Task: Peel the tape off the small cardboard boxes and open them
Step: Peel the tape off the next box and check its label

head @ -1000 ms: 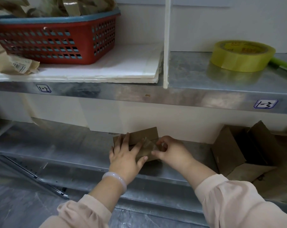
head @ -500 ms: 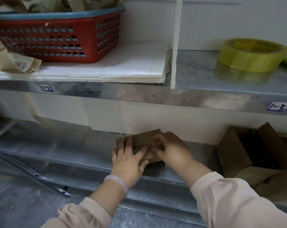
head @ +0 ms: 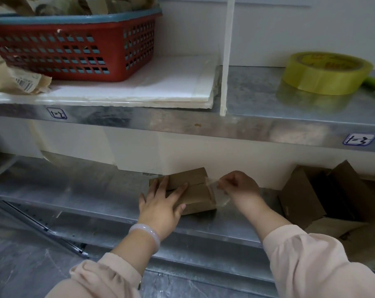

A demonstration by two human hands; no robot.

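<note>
A small brown cardboard box lies on the lower metal shelf. My left hand presses flat on the box's left part, fingers spread and straight. To the right of the box, my right hand pinches a strip of clear tape. The strip stretches from the box's right end to my fingertips and hangs down beside the box. The box's top seam shows bare between my hands.
Opened cardboard boxes lie at the right of the lower shelf. On the upper shelf stand a red basket of crumpled paper and tape, a white foam sheet, a white divider and a yellow tape roll.
My right hand has moved right, off the box top, pulling the clear tape strip away from the seam. My left hand stays pressed on the box.
</note>
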